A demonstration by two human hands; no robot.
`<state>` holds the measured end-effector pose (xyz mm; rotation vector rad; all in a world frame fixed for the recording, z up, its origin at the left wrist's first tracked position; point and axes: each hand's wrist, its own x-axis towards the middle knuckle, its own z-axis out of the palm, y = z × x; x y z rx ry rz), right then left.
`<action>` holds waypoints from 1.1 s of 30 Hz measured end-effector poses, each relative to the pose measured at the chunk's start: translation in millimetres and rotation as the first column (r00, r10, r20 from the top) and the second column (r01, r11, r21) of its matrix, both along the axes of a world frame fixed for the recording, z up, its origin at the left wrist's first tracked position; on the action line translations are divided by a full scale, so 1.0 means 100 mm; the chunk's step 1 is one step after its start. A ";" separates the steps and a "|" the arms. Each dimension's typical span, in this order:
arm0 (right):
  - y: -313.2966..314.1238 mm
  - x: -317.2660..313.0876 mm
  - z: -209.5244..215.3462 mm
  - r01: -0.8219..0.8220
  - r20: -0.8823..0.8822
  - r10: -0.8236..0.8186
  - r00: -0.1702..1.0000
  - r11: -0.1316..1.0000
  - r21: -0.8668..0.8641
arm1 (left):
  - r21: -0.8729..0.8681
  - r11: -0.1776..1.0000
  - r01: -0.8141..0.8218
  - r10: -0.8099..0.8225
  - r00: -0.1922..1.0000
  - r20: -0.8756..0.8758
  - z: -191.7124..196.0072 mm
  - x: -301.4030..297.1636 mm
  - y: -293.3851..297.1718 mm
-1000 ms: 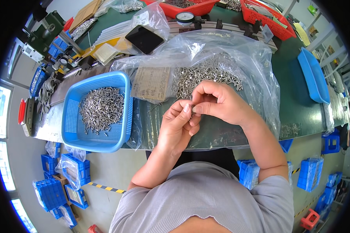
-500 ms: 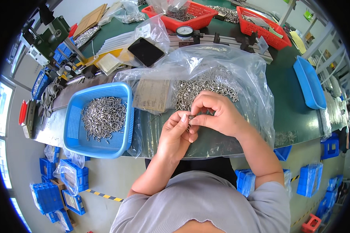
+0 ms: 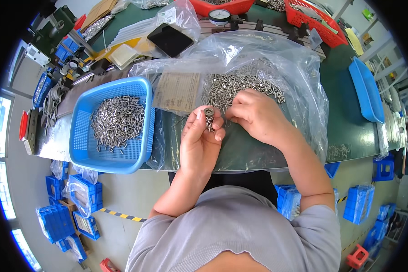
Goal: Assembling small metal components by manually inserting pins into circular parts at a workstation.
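Ring (image 3: 208,112): small, round, metal; at the tips of the left hand, nearer than the pile, round face turned up.
Left hand (image 3: 197,145): palm up; thumb and fingers narrowed on the ring, remaining fingers curled below.
Held pins (image 3: 209,123): a few, metal, tucked in the curl of the left hand, just below the ring; too small to count.
Right hand (image 3: 261,119): right of the ring and apart from it, back upward, at the near edge of the pile; fingers bent and close together; not possible to tell whether holding a pin.
Pile (image 3: 222,86): many loose metal pins, just beyond the hands.
Bag (image 3: 306,93): clear, spread on the bench (image 3: 340,118), around and partly over the pile.
Card (image 3: 177,90): brown, left of the pile.
Basket (image 3: 148,122): blue, left of the hands, with a heap of pins (image 3: 118,120) inside.
Ring grip: best firm but light, face level, thumb clear of the opening.
Pin pick-up: probably surest singly, with the very tips.
Left curl: best snug, against spilling the held pins.
Working height: best low over the bench, for easy recovery of any dropped pin.
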<state>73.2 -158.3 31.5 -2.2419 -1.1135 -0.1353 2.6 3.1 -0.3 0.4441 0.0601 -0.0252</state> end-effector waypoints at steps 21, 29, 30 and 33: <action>-0.01 0.01 -0.03 0.067 0.104 -0.059 0.993 0.995 -0.074 | 0.001 0.999 0.052 -0.052 0.999 0.001 -0.01 -0.02 0.01; 0.06 -0.03 -0.07 0.076 0.287 -0.028 0.957 0.985 -0.155 | 0.010 0.998 0.062 -0.063 0.998 0.012 -0.01 -0.01 0.01; 0.05 -0.02 -0.07 0.076 0.289 -0.028 0.957 0.985 -0.155 | 0.015 0.998 0.062 -0.062 0.998 0.009 -0.01 -0.02 0.00; 0.00 0.02 0.01 0.050 -0.065 -0.040 0.997 0.985 0.166 | 0.068 0.995 0.077 -0.078 0.997 0.003 0.02 -0.03 -0.01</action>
